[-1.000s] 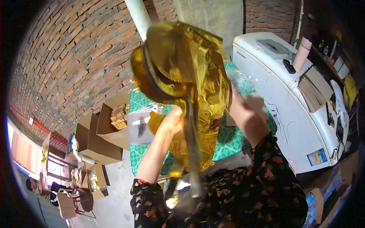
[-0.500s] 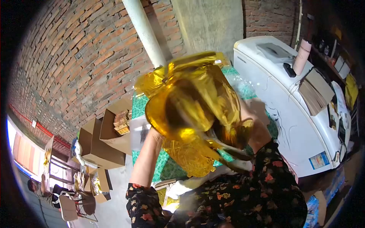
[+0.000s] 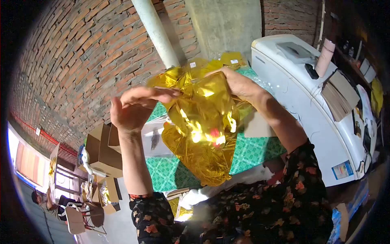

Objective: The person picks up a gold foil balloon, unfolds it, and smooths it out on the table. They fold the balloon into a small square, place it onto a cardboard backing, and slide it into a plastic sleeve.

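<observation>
My left hand (image 3: 138, 106) is held up at the left side of the gold foil, fingers stretched out and thumb apart, the fingertips overlapping the foil's edge in this view. My right hand (image 3: 233, 83) is closed on the upper edge of a shiny gold foil sheet (image 3: 209, 93), its fingertips partly hidden. The sheet hangs down in front of me, bright with reflections. Beneath it, more crinkled gold foil (image 3: 203, 162) stretches toward the near edge of the green patterned table cover (image 3: 256, 150). Crumpled gold foil (image 3: 168, 77) lies behind my left fingertips.
Clear plastic packaging (image 3: 154, 140) and brown card (image 3: 260, 124) flank the foil. At the right stands a white appliance (image 3: 317, 110) with a cardboard stack (image 3: 339, 95) on it. Open cartons (image 3: 99, 152) are at the left, with a seated person (image 3: 50, 203) farther back.
The gold foil, blurred and bulky in front of me before, now hangs flatter and lower. My left hand has come off it and risen to the left; my right hand has moved up and forward.
</observation>
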`<state>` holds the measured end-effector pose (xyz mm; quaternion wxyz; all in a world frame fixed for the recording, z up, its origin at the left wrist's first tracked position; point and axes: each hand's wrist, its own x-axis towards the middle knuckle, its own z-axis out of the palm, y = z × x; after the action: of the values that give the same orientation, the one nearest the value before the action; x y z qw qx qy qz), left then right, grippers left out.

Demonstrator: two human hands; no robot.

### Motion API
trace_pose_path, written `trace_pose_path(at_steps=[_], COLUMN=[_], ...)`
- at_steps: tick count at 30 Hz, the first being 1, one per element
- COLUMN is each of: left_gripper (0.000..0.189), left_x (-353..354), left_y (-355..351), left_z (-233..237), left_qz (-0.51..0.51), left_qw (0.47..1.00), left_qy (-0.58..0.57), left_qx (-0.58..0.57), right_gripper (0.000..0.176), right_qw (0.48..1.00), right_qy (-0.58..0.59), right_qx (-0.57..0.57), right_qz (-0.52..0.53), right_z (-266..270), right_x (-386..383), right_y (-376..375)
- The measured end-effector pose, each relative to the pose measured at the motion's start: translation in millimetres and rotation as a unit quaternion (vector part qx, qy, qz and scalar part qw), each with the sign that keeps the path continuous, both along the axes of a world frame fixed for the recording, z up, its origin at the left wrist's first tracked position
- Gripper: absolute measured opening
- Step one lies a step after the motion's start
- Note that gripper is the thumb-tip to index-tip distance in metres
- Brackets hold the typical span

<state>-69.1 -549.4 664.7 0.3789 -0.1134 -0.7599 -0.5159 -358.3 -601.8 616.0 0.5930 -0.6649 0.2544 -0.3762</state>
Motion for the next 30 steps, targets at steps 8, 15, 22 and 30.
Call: trace_pose_path(at_steps=[8,15,22,30], left_gripper=[0.060,0.101,0.107,0.066], left_x=[-33,-98,-122,-88], left_y=[28,36,29,-4], left_z=[-1,-28,-41,-52], left_qz=[0.541,0.699,0.749,0.773], left_qw=[0.831,0.573,0.497,0.424], left_qy=[-0.132,-0.242,-0.234,-0.280], left_qx=[0.007,-0.353,-0.370,-0.381], right_gripper=[0.027,0.027,0.020,0.021], right_qw=[0.880,0.786,0.776,0.774], right_qy=[0.171,0.389,0.423,0.381], right_qx=[-0.384,-0.394,-0.376,-0.440], right_qz=[-0.221,-0.275,-0.279,-0.250], right_z=[18,41,49,34], right_x=[13,35,49,48], right_y=[11,13,6,-5])
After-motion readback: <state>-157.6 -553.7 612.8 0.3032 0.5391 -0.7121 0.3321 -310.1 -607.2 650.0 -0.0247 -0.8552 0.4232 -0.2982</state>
